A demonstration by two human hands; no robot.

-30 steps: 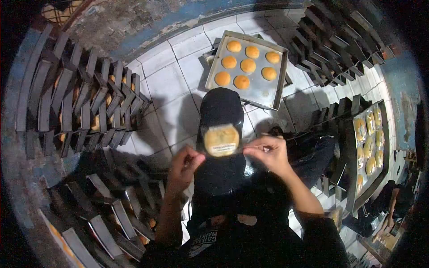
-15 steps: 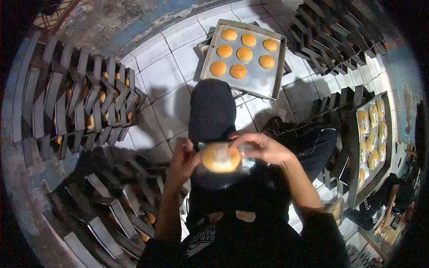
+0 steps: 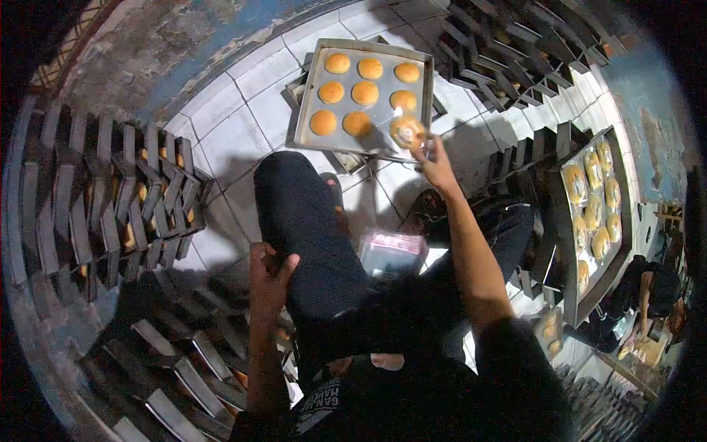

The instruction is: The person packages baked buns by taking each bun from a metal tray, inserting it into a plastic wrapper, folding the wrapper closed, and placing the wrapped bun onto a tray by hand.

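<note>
Wrapped bun (image 3: 405,131) carried up from mid-frame to the tray (image 3: 389,62) at upper centre, right hand (image 3: 437,168) touching its edge, pinch unclear, left hand (image 3: 272,276) loosely spread, well apart, left of centre.

Floor tiles (image 3: 239,136) leave passage between bun tray (image 3: 389,74) and left-hand stack (image 3: 110,228), the knee (image 3: 287,180) obstructing nearer.

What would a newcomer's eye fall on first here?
Probably the golden buns on the metal tray at top centre, where the right hand holds a clear-wrapped bun at the near right corner. Next might come the wrapped buns in another tray at the right, then the dark stacked trays crowding the left side.
</note>
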